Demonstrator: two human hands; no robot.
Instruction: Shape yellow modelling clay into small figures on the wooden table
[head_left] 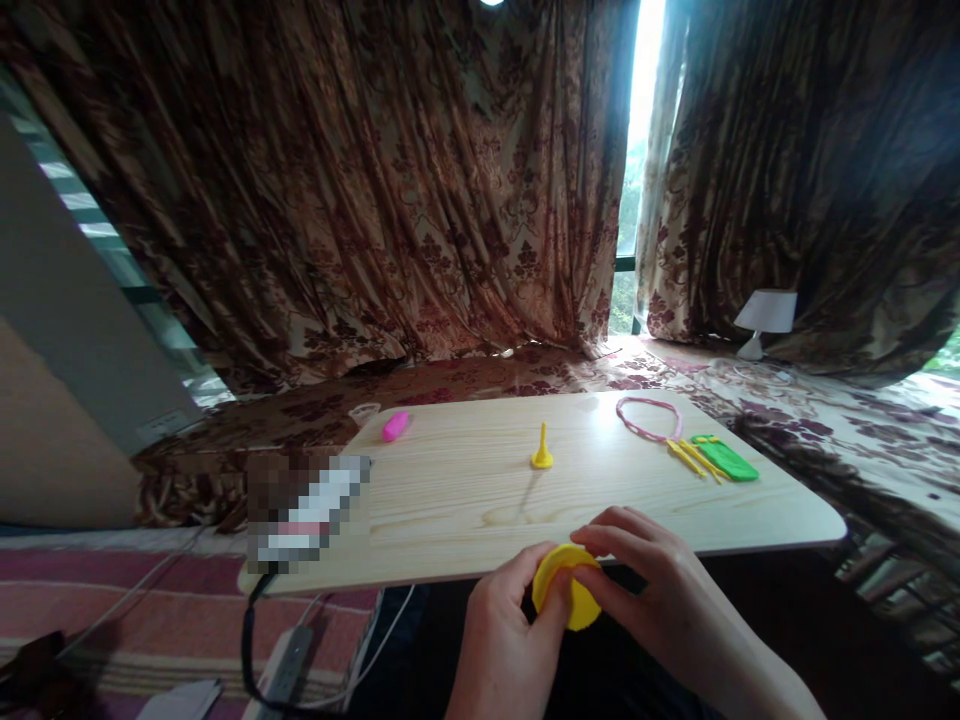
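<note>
A yellow round, flattened piece of what looks like modelling clay (pixel 576 604) is held just past the table's near edge. My left hand (pixel 511 622) pinches its left side, thumb on its face. From the right, my right hand (pixel 646 572) grips the same disc, thumb pressed on the face and fingers at the upper rim. The table behind carries a small yellow upright stem on a round base (pixel 542 454), standing apart from both hands. Parts of the disc are covered by the thumbs.
On the wooden table (pixel 450 500) lie a pink lump (pixel 395 426), a pink twisted loop (pixel 624 422), thin yellow sticks (pixel 694 462) and a green slab (pixel 726 459). A blurred-out object (pixel 315 510) with a black cable is at left. A white lamp (pixel 766 312) stands behind right.
</note>
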